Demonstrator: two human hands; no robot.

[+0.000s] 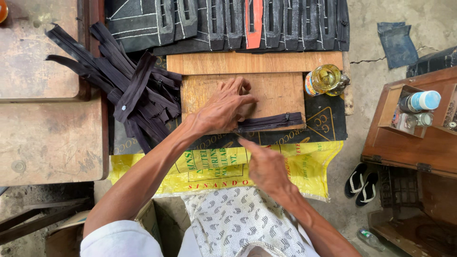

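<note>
A dark zipper lies flat along the near edge of a small wooden board. My left hand rests on the board with its fingers spread, pressing the zipper's left end. My right hand hovers just below the zipper over the yellow plastic sack, index finger pointing toward the zipper's left part, holding nothing that I can see.
A pile of dark zippers lies left of the board. Black stitched pieces line the far edge. A glass jar of yellow liquid stands at the board's right. A wooden box with bottles and sandals are at right.
</note>
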